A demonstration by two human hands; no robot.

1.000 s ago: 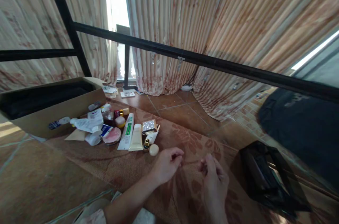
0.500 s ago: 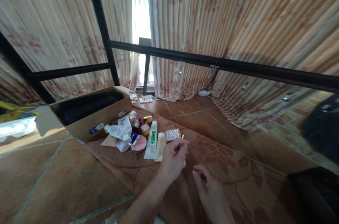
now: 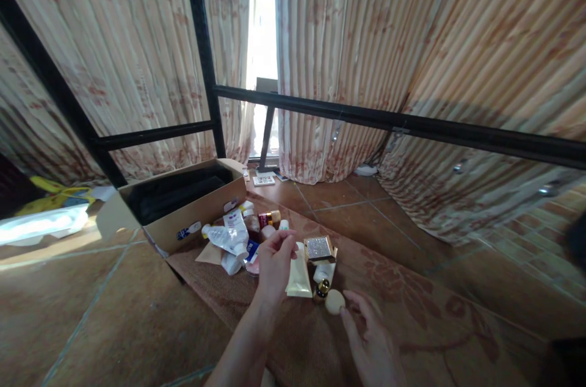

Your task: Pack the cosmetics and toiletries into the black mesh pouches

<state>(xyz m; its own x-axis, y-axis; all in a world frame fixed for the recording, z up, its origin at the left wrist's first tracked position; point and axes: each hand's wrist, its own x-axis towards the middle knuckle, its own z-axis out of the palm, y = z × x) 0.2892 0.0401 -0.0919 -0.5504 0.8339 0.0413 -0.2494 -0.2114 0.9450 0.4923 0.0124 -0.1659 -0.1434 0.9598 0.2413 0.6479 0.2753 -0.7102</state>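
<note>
One open cardboard box (image 3: pixel 196 220) stands left, beside a heap of tubes and jars (image 3: pixel 235 229) on brown patterned cloth (image 3: pixel 389 289). Over the heap's right side hangs the left hand (image 3: pixel 274 265), fingers curled, thumb close to forefinger; whether they pinch anything I cannot tell. Next come a cream tube (image 3: pixel 299 277), a glittery compact (image 3: pixel 319 248), a gold-capped bottle (image 3: pixel 321 290) and, just beside it, a round pale lid-like piece (image 3: pixel 335 301). The right hand (image 3: pixel 368 335) has thumb and forefinger parted at that piece's right edge.
</note>
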